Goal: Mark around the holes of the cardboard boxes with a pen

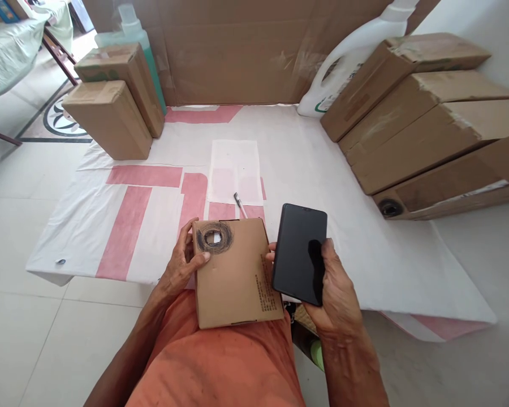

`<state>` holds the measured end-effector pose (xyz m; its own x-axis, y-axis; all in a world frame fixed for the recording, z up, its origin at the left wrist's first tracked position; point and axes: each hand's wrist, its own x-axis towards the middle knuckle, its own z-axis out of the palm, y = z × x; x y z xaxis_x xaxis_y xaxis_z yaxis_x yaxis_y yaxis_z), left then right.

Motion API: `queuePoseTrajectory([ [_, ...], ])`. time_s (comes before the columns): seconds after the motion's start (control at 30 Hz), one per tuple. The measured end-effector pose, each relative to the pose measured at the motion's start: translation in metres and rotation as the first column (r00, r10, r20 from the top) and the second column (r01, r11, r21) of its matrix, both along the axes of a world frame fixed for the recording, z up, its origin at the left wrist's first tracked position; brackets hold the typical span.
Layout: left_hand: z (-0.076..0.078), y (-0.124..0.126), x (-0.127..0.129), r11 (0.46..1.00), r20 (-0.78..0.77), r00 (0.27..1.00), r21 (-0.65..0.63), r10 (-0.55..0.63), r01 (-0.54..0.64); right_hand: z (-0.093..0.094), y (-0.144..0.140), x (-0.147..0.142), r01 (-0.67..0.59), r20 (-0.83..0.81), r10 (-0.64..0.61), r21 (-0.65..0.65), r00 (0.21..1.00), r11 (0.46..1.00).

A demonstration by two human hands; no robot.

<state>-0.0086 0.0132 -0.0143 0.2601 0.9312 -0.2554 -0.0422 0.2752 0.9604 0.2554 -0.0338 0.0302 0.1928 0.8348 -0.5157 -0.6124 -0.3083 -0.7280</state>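
Note:
My left hand (182, 263) grips the left edge of a flat brown cardboard box (235, 282), thumb on top and fingers round the side. A round hole ringed with dark scribbled marks sits in the box's upper left corner, and small printed text runs along its right side. In my right hand (337, 288) is a black smartphone (301, 254) with a dark screen, held just beside the box and overlapping its right edge. Beyond the box lies a pen (240, 204), its lower end hidden, near a thin white sheet (235, 169).
A white and pink cloth (301, 164) covers the table. Two cardboard boxes (106, 118) and a green liquid bottle (146, 51) stand at left. Several boxes (411, 135) and a white jug (348, 62) line the right side. A large cardboard panel (233, 51) closes the back.

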Motion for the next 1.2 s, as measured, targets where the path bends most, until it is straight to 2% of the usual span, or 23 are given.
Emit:
queuePoseTrajectory([
  [0.1, 0.0, 0.0, -0.004, 0.999, 0.031, 0.999, 0.002, 0.036, -0.036, -0.013, 0.003, 0.011, 0.02, 0.091, -0.018, -0.022, 0.996, 1.0],
  [0.17, 0.002, 0.0, -0.007, 0.998, 0.031, 0.998, -0.006, 0.059, -0.059, -0.026, 0.007, 0.017, 0.034, 0.262, -0.025, -0.032, 0.965, 0.999],
  [0.2, 0.003, 0.0, -0.008, 0.998, 0.023, 0.998, -0.012, 0.066, -0.066, -0.035, 0.01, 0.02, 0.025, 0.387, -0.013, -0.027, 0.922, 0.999],
  [0.27, 0.006, -0.001, -0.012, 0.997, 0.004, 0.997, -0.022, 0.08, -0.08, -0.051, 0.014, 0.025, -0.026, 0.632, 0.032, -0.019, 0.774, 0.999],
  [0.33, 0.007, -0.002, -0.015, 0.995, -0.011, 0.995, -0.031, 0.094, -0.095, -0.064, 0.017, 0.029, -0.078, 0.777, 0.082, -0.042, 0.624, 0.996],
  [0.37, 0.007, -0.003, -0.017, 0.994, -0.018, 0.995, -0.037, 0.1, -0.101, -0.069, 0.018, 0.03, -0.087, 0.813, 0.098, -0.058, 0.575, 0.995],
  [0.6, 0.008, -0.003, -0.016, 0.991, -0.009, 0.993, -0.063, 0.115, -0.115, -0.079, 0.022, 0.027, -0.083, 0.913, 0.144, -0.121, 0.381, 0.989],
  [0.83, 0.009, -0.002, -0.013, 0.994, -0.006, 0.995, -0.045, 0.101, -0.101, -0.093, 0.054, 0.021, -0.024, 0.972, 0.129, -0.127, 0.195, 0.992],
  [1.0, 0.003, -0.003, -0.017, 0.993, 0.002, 0.995, -0.049, 0.105, -0.104, -0.101, 0.073, 0.014, 0.03, 0.987, 0.133, -0.136, 0.089, 0.99],
  [1.2, -0.002, -0.003, -0.016, 0.991, 0.028, 0.992, -0.051, 0.126, -0.124, -0.105, 0.077, -0.004, 0.031, 0.992, 0.126, -0.126, -0.008, 0.992],
])
